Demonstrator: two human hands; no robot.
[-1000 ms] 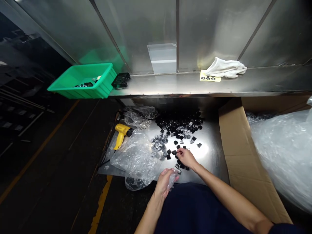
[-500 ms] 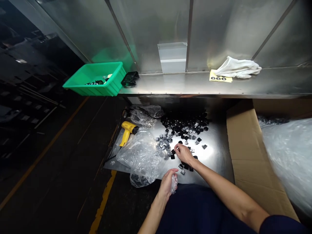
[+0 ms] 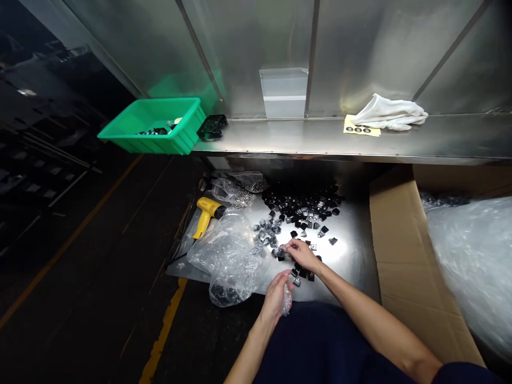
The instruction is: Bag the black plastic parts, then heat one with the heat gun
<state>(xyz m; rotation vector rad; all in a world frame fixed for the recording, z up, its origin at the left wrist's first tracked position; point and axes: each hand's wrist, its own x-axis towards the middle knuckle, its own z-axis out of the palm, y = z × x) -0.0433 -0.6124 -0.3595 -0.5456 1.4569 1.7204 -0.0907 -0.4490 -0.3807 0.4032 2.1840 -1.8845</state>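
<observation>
clear plastic (image 3: pixel 280 250) now in right hand (image 3: pixel 303 254)

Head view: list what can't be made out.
All in the head view:
Right hand: too small to tell what, if anything, it pinches.
Left hand: hides part of the clear plastic.
Green bin: front wall hides its lower contents.
Yellow sheet: print too small.
Large plastic bag: cut off by the right edge.

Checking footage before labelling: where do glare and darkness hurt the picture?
Head view: glare on the metal table, right of the right hand; head view: floor at left very dark; head view: black pieces below the shelf merge in shadow.
</observation>
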